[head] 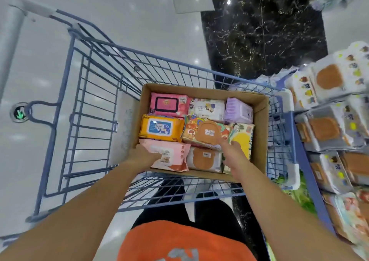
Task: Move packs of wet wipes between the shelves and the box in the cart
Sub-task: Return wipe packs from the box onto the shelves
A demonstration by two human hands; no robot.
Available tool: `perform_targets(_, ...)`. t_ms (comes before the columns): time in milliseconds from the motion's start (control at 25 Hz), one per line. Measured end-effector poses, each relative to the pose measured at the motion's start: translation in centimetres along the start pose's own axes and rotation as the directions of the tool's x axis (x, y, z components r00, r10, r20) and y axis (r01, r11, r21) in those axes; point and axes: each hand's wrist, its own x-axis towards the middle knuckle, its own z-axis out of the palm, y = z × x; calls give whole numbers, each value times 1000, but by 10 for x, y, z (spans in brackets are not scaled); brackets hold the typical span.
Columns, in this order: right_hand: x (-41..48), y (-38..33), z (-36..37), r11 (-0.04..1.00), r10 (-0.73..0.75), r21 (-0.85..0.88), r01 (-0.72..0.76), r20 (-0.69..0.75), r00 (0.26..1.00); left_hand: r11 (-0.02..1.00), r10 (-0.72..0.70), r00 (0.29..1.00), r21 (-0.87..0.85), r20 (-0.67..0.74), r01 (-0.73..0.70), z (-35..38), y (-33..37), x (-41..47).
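A cardboard box (259,108) sits in the blue wire cart (83,92) and holds several packs of wet wipes. My left hand (146,154) grips the pale pink pack (171,154) at the box's near left corner. My right hand (232,150) reaches into the box, its fingers touching the colourful pack with a brown lid (207,132). Around them lie an orange pack (161,128), a dark pink pack (169,104), a white pack (209,108), a lilac pack (238,110) and a yellow pack (242,138).
Shelves (311,172) on the right carry several white wipe packs with brown lids (327,79). The cart stands close against them. Glossy white floor (30,160) lies to the left, a black marble slab (259,31) beyond the cart.
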Motion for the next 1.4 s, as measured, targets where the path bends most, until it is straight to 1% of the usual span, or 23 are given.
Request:
perform_targets(40,5,-2,5,1000,18,4,-18,-20,1000,998,-18,1000,53,20,17,2,-5,9)
perform_targets(120,19,-2,13,999,39,38,-36,-70,997,997,-41,995,64,96,35,10,-12,22)
perform_targets(200,38,3,19,986,82,154,-65,-102,991,997,-28,992,80,126,18,17,-17,34)
perform_targets(240,41,3,22,961,124,262,-95,-96,988,995,-21,994,99,111,10,19,-20,40)
perform_targets(280,41,4,26,912,167,390,-129,-64,984,994,-15,995,106,102,4,19,-20,42)
perform_targets(360,35,6,35,790,178,591,-162,33,984,999,-38,996,35,81,35,20,-25,56)
perform_targets(440,28,8,47,700,165,694,-168,72,984,997,-62,994,-41,91,65,16,-30,63)
perform_targets(480,23,6,53,657,150,737,-161,81,985,995,-49,995,-78,92,57,14,-32,65)
perform_targets(560,16,0,63,591,131,788,-172,116,985,995,-37,995,-93,88,46,9,-27,54)
perform_targets(680,17,-10,72,568,150,795,-212,153,977,992,-41,985,-110,169,61,11,-22,46)
perform_targets(800,25,-17,72,570,177,797,-197,115,977,979,-19,974,-195,224,63,16,-20,47)
perform_targets(880,25,-21,72,574,167,801,-171,90,982,966,2,980,-253,201,50,19,-24,53)
perform_targets(1000,23,-22,75,576,122,809,-118,57,991,966,50,983,-258,175,-3,24,-26,53)
perform_targets(1080,24,-17,71,599,120,797,-78,7,993,960,65,983,-281,171,-14,26,-27,48)
perform_targets(1160,20,-13,57,614,107,789,-14,-66,992,951,110,979,-305,173,-53,27,-34,52)
perform_targets(1240,14,-13,35,659,56,747,89,-167,984,937,131,977,-342,168,-66,27,-34,51)
perform_targets(1320,8,-22,4,732,-55,648,209,-249,967,916,138,978,-395,156,-66,28,-31,51)
perform_targets(1360,4,-31,-13,787,-137,556,265,-262,955,908,134,976,-417,174,-50,29,-28,51)
perform_targets(1400,3,-40,-30,858,-225,409,309,-242,944,904,131,971,-427,201,-34,29,-25,50)
